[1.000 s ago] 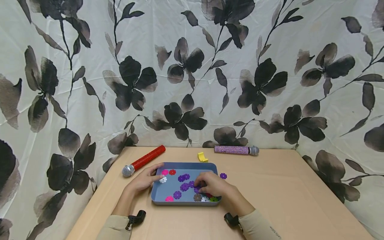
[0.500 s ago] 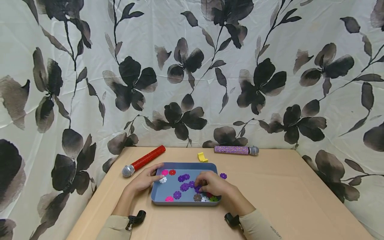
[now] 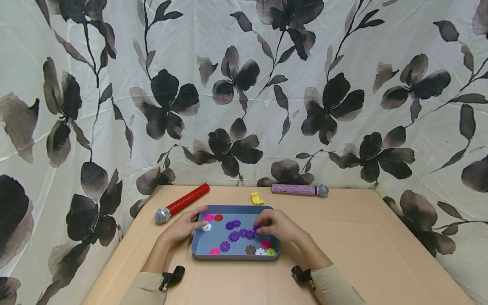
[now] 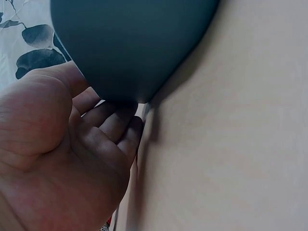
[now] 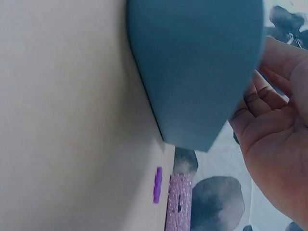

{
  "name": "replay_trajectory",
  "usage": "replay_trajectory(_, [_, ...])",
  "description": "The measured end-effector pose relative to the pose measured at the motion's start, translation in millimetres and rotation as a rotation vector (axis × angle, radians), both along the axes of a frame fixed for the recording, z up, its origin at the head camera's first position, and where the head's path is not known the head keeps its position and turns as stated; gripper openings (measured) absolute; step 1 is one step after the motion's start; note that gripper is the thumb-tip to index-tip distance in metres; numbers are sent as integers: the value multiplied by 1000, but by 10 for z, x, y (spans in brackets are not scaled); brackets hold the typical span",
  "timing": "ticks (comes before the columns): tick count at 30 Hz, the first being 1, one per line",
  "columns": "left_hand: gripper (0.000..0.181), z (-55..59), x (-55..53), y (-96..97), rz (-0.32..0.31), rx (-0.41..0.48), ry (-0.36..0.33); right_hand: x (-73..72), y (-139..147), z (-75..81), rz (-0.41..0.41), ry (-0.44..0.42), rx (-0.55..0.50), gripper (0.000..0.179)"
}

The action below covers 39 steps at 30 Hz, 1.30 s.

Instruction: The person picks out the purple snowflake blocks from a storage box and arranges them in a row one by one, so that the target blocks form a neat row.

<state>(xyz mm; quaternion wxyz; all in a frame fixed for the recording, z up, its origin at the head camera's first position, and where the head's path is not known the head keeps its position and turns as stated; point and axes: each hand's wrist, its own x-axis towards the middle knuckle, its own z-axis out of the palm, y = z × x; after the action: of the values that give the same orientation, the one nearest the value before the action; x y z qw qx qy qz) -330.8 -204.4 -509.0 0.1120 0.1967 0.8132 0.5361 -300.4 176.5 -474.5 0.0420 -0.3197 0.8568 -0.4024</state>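
Flower pieces (image 3: pixel 234 236) inside tray (image 3: pixel 236 257): head view only.

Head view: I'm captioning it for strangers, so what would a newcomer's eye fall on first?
Probably the large dark flowers on the pale cloth behind the table. Next, the blue-gray tray of bright flower-shaped pieces on the table, with the left hand gripping its left end and the right hand over its right part. Then the red microphone, near the table's far left corner.

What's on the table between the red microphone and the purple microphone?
In the head view, a small yellow piece sits between the red microphone and the purple microphone, closer to the purple one.
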Motion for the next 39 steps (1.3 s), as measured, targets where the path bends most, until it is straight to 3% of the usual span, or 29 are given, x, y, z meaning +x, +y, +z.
replay_trajectory(12, [66, -15, -6, 7, -9, 36, -19, -69, 328, 99, -152, 11, -123, 15])
replay_trajectory(17, [65, -9, 1, 5, -5, 42, -26, -93, 468, 117, -179, -7, -164, 20])
replay_trajectory(32, [65, -16, 8, 8, 7, 17, -14, -147, 829, 42, -249, 42, -141, 26])
replay_trajectory(39, [66, -17, 13, 19, 2, 58, -46, -180, 948, -41, -305, 81, -51, 23])
